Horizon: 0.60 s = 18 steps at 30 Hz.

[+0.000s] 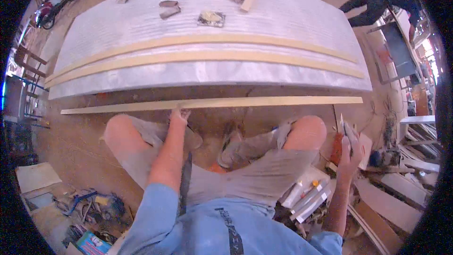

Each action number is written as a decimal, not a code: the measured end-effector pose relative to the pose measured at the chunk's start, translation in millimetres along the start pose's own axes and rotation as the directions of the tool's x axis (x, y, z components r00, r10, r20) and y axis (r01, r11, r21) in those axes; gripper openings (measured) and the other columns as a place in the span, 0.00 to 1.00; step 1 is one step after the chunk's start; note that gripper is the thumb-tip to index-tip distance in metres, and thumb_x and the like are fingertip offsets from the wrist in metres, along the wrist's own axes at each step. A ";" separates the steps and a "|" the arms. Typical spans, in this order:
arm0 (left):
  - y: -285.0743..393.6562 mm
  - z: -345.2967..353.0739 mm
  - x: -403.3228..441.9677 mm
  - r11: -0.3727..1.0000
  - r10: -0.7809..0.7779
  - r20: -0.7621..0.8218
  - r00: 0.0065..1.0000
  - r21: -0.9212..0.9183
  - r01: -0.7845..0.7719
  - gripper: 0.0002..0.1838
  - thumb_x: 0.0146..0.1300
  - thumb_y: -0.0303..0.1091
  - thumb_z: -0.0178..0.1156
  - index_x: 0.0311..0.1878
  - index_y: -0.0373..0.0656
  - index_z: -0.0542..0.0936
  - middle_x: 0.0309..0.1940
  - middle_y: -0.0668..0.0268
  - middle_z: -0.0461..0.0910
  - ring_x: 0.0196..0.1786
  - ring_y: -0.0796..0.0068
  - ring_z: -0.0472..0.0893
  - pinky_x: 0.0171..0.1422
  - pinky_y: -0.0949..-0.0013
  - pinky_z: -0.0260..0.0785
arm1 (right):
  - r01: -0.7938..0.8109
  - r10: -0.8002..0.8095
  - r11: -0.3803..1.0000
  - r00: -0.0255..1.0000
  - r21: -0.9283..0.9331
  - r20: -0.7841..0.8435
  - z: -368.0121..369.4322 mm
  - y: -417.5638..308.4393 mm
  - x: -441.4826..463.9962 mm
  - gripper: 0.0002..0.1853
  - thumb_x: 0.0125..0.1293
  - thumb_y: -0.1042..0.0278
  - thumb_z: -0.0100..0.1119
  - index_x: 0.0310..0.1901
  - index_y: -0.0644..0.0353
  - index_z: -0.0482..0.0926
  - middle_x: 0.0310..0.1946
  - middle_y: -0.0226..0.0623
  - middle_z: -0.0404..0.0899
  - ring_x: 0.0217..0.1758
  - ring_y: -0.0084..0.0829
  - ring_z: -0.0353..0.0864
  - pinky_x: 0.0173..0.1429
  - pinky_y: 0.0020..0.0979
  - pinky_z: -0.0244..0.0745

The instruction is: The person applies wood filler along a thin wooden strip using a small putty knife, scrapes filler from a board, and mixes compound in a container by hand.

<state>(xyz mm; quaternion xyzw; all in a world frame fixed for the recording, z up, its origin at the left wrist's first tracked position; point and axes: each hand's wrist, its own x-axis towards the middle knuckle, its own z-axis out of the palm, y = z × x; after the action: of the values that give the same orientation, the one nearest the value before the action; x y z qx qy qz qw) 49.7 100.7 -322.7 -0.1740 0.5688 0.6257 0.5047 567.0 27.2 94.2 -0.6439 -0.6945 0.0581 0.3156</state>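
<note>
left hand [180, 114] gripping one strip [217, 103], right hand [350, 150] grasping one tool [348, 131], two strips [203, 56] beyond

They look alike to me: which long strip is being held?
The front strip, held in the left hand; the other two strips lie on the large pale panel.

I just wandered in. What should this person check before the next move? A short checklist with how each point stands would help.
1. Wooden strip held in the left grip: ok.
2. Dark tool held in the right grip: ok.
3. Two other strips lying on the table: ok.
4. Table cleared of small pieces: not ok; a yellow-topped block and several scraps lie there.
5. Wooden strip straight: cannot tell; the lens bends lines.
</note>
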 end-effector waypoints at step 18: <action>81.8 205.1 -155.1 -0.354 0.233 0.944 0.235 0.307 -0.883 0.19 0.62 0.43 0.64 0.53 0.47 0.81 0.45 0.57 0.83 0.50 0.53 0.81 0.59 0.55 0.72 | -0.150 0.145 0.956 0.989 0.251 0.038 44.0 5.5 27.3 0.17 0.68 0.77 0.51 0.55 0.70 0.79 0.55 0.44 0.80 0.61 0.35 0.76 0.69 0.34 0.66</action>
<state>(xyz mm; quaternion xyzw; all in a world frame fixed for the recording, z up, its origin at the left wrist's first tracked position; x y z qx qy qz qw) 121.6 228.3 -96.1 0.7034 0.6251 0.2970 0.1621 549.9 67.9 66.5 -0.6476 -0.6346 0.1760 0.3833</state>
